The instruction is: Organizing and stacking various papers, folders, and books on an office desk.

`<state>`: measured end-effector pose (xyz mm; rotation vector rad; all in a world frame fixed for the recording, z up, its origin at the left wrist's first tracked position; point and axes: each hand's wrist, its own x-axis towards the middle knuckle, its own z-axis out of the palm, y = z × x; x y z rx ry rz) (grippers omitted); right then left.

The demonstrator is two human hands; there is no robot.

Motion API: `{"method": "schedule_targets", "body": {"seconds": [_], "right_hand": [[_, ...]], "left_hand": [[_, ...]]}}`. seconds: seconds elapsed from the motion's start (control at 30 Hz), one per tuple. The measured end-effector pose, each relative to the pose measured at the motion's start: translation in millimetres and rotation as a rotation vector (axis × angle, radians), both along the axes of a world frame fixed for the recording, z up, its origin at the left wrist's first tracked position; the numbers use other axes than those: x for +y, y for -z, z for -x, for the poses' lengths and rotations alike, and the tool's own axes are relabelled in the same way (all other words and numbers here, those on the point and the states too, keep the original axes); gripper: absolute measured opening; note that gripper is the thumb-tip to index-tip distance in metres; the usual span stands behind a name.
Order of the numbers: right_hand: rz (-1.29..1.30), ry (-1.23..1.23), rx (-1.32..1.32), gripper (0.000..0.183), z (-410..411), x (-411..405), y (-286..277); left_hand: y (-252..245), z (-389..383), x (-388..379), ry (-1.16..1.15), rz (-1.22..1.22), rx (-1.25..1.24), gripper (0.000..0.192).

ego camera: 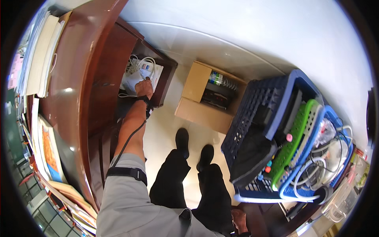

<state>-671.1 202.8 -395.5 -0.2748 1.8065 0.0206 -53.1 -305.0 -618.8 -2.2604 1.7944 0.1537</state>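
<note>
My left hand [144, 88], a black band on its wrist, reaches into an open compartment [165, 84] of the dark reddish-brown wooden desk. Its fingers touch a white item, perhaps paper or a bag [132, 82]; whether they grip it is hidden. Coiled whitish cables [130, 66] lie around the hand, over a printed white sheet [157, 71]. Low in the picture, my right hand [239, 220] hangs beside my right thigh, its fingers partly hidden.
An opened cardboard box [204, 114] containing a plastic bottle [216, 78] stands by the wall. To its right, a dark blue plastic basket [251, 97] holds a black bag [253, 157], a green basket [293, 145] and cables. Books and papers [41, 56] line the desk top [66, 74].
</note>
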Motion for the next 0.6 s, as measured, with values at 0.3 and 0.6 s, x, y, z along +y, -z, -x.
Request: {"method": "schedule_targets", "body": {"seconds": [0.3, 0.6], "right_hand": [[0.039, -0.011, 0.038, 0.029, -33, -53, 39], [0.082, -0.032, 0.001, 0.026, -26, -55, 63]], "left_hand": [[48, -69, -28, 0.164, -0.221, -0.352, 0.019], [21, -56, -17, 0.051, -0.289, -0.365, 0.021]]}}
